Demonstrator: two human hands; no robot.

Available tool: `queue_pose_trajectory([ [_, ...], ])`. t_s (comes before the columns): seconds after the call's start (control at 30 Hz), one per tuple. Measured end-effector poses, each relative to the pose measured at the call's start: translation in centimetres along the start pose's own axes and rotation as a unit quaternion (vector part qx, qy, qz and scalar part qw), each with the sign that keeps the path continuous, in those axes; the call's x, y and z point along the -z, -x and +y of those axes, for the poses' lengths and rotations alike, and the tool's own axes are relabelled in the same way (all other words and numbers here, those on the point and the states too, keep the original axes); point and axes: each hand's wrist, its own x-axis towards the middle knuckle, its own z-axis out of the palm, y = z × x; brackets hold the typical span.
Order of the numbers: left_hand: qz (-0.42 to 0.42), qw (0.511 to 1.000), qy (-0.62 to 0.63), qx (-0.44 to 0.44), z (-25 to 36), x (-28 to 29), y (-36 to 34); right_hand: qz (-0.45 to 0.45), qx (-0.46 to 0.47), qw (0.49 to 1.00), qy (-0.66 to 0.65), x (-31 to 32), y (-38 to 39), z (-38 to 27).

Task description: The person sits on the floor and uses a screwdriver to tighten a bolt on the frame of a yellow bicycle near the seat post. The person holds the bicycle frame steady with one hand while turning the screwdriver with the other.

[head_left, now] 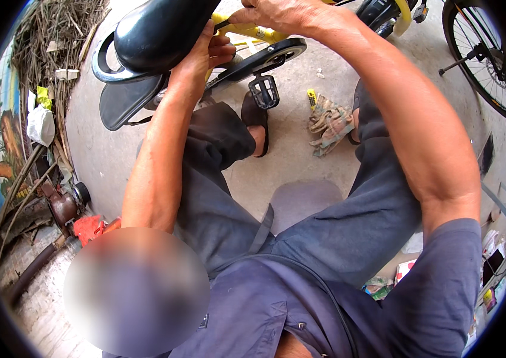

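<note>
1. Yellow bike (258, 32): 1, up top, in front of the person, just past the knees. Its top is cut off by the pic edge.
2. Long axis: L to R, w/ a bit of a slant. Seat end is on the L; the yellow tube runs off to the R.
3. Black seat (160, 36): 1, big & shiny. It leans from low L to up R, & its fat round end is low L.
4. Chain cover (259, 59): 1, long & black. It slants too, low end L, high end R.
5. Black pedal (263, 90): 1, hangs just under the cover.
6. Hands: 2, both at the bike, close to each other. L hand (202, 56) is by the seat, thumb up, fingers a bit apart; can't tell if it grips. R hand (277, 13) is over the yellow tube, fingers bent, tips by a small dark bit; can't tell if it pinches it.
7. Feet: 2, in dark sandals (256, 122), well apart.
8. Floor btwn the feet: 1 crumpled cloth (329, 122), nearer the R foot, & 1 yellow-black stick (311, 99) at its top L.
9. Far R: 1 spoked wheel (496, 67).
10. Far L: lots of dry sticks (56, 42), too many to count, w/ 1 white bag (40, 125).
</note>
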Motion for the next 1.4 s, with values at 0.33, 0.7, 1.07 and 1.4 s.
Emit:
queue_pose_trajectory([
  [0.33, 0.007, 1.0, 0.0, 0.016, 0.2, -0.3, 0.4, 0.031, 0.08, 0.996, 0.031, -0.8, -0.5, 1.5],
  [0.7, 0.017, 0.999, 0.017, 0.032, 0.7, -0.9, 0.9, 0.032, 0.094, 0.995, 0.022, -1.2, -0.1, 1.9],
  [1.07, 0.024, 0.999, 0.028, 0.041, 0.4, -1.1, 0.7, 0.09, 0.087, 0.992, 0.034, -2.1, 0.2, 1.9],
  [1.4, 0.031, 0.998, 0.019, 0.042, 0.3, -1.1, 0.8, 0.047, 0.068, 0.996, 0.045, -1.0, 0.8, 0.9],
])
